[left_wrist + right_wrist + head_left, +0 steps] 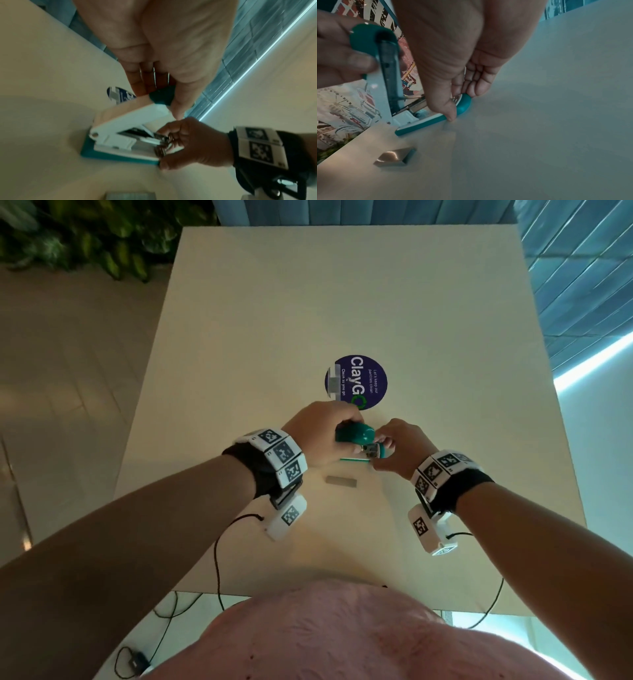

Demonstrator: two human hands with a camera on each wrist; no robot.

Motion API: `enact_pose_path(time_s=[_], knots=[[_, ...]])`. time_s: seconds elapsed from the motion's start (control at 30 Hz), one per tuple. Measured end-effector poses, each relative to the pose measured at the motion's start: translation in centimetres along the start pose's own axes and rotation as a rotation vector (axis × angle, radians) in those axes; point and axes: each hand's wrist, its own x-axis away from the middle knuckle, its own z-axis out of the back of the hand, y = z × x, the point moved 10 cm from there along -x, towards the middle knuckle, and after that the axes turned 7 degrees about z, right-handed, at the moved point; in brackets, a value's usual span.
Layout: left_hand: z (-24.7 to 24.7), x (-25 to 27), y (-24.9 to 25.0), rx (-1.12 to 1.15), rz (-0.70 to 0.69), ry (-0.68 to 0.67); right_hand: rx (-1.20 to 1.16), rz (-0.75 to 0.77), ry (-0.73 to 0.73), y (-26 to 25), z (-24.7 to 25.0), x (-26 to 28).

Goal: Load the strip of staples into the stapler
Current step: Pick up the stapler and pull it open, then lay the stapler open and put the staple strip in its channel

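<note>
The left hand [320,433] is curled round the teal top arm [354,433] of the stapler [426,120], holding it swung up and open, while the right hand [399,451] pinches the front end of the stapler's teal base [120,157], thumb on the near edge and fingers at the rounded nose, pinning it to the white table [342,302]. Neither hand holds the strip of staples [341,481]: it lies flat on the table just near of the stapler, close to the left wrist and apart from both hands. The strip looks light and stiff, a thin metal bar of glued staples, so it will likely snap or shed pieces if bent or squeezed hard across its length; its shiny top face looks slippery. It is best taken by its two long sides with fingertip and thumb, lifted level, then dropped legs-down into the metal channel [147,140] exposed under the raised arm. The stapler itself is rigid plastic and metal, and the sprung arm probably wants to close, so the left hand's hold should remain while the right goes for the strip. To the far side lies a round blue sticker [356,381] on the table.
</note>
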Motion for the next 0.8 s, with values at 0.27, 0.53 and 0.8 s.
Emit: enact_pose_path(time_s=[0.27,0.53,0.8], knots=[[6.4,4.1,-4.3,0.036,0.023,0.094,-0.046,0.020,0.024,0.5,-0.2,-0.2],[5.2,5.4,-11.6,-0.114,0.203,0.050,-0.046,0.037,0.038,0.3,-0.2,0.2],[3.1,5.0,-13.6,-0.096,0.207,0.054,-0.066,0.012,0.033,0.5,-0.3,0.5]])
